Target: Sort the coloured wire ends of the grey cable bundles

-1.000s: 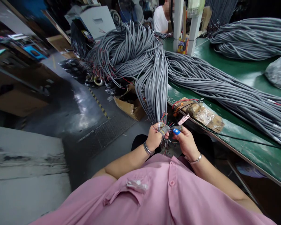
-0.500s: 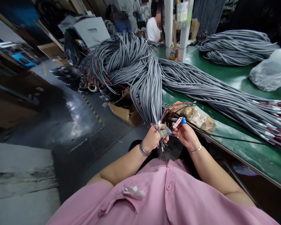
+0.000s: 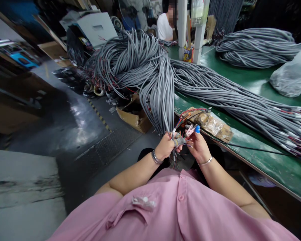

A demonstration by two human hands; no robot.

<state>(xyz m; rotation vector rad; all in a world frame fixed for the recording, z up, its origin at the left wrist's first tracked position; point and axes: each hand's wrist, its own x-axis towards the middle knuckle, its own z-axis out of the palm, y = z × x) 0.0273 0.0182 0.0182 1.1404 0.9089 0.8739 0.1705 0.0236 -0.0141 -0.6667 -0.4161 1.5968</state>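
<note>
While the green table (image 3: 273, 165) carries one run of cables, a grey cable bundle (image 3: 163, 97) hangs past its left end toward us. Just off the table's near edge, our left hand (image 3: 165, 146) is closed around cable ends (image 3: 173, 132); our right hand (image 3: 199, 147) is half curled beside it, a pink clip (image 3: 190, 130) at its fingers, gripped or not we cannot tell. Thin coloured wires (image 3: 189, 143) fan between both hands, off the same edge. We seem to be separating wires; the next move calls for a fine pinch with the left steady.
</note>
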